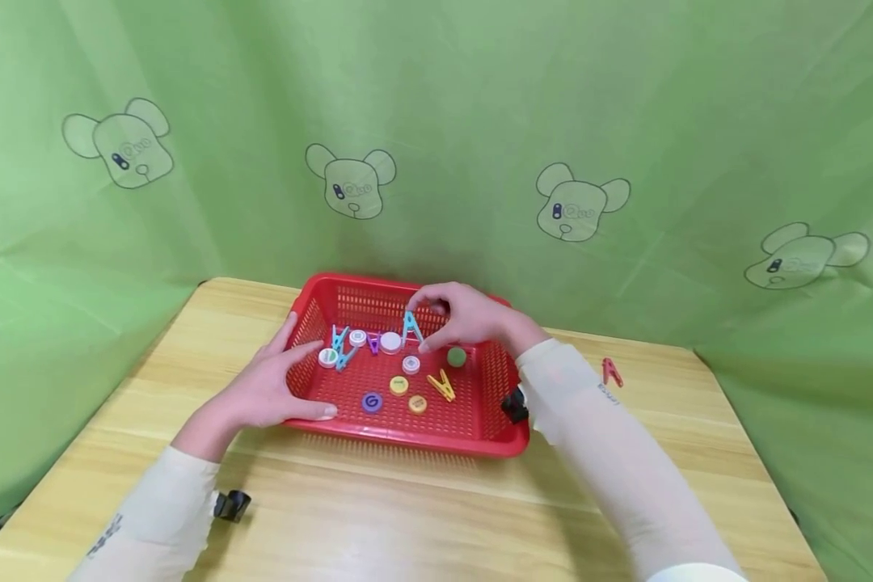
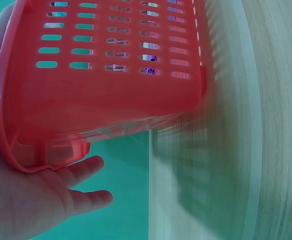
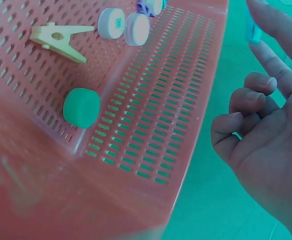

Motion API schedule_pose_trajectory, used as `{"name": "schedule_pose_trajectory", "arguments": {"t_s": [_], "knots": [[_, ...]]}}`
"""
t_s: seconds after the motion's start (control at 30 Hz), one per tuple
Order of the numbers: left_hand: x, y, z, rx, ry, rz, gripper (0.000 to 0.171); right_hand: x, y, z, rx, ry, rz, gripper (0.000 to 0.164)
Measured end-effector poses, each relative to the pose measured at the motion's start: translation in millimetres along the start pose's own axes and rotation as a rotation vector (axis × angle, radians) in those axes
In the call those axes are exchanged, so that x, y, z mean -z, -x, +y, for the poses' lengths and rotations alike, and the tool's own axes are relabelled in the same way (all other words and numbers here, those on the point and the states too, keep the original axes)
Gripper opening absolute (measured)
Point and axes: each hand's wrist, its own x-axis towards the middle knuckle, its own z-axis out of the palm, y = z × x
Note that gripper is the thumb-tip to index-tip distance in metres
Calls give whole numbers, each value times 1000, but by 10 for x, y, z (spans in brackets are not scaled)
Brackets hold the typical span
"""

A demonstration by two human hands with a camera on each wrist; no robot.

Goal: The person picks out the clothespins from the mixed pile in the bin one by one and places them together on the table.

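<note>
My right hand [image 1: 469, 314] pinches a light-blue clothespin [image 1: 411, 325] between thumb and index finger, over the far part of the red basket [image 1: 407, 435]. Spread over the basket's left rim is my left hand [image 1: 267, 386], its thumb and index finger reaching inside with fingers fairly straight. From the left wrist, the palm lies against the rim and two fingers [image 2: 88, 167] extend outside it. Inside the basket lie a yellow clothespin [image 1: 442, 385], a purple clothespin [image 1: 374, 343], blue clothespins [image 1: 345, 357], a green bottle cap [image 3: 81, 108] and several white, yellow and purple caps.
A red clothespin [image 1: 611, 372] lies on the wooden table [image 1: 378, 517], right of the basket. Behind the table hangs a green curtain [image 1: 466, 97] printed with bear heads. Black camera mounts [image 1: 231, 506] sit at both wrists.
</note>
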Motion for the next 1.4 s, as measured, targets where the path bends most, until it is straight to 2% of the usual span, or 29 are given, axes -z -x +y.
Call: {"name": "schedule_pose_trajectory", "arguments": {"t_s": [0.3,1.1,1.4], "knots": [[9,-8,-9,-11,-10,0,108,158,139,78,15,15,48,47],[16,-3,6,-4,-8,-1,110,211,671,581,9,-7,118,47],[13,2,10,-10,-16,-2,112,261,832,664,-42,5,134,46]]}}
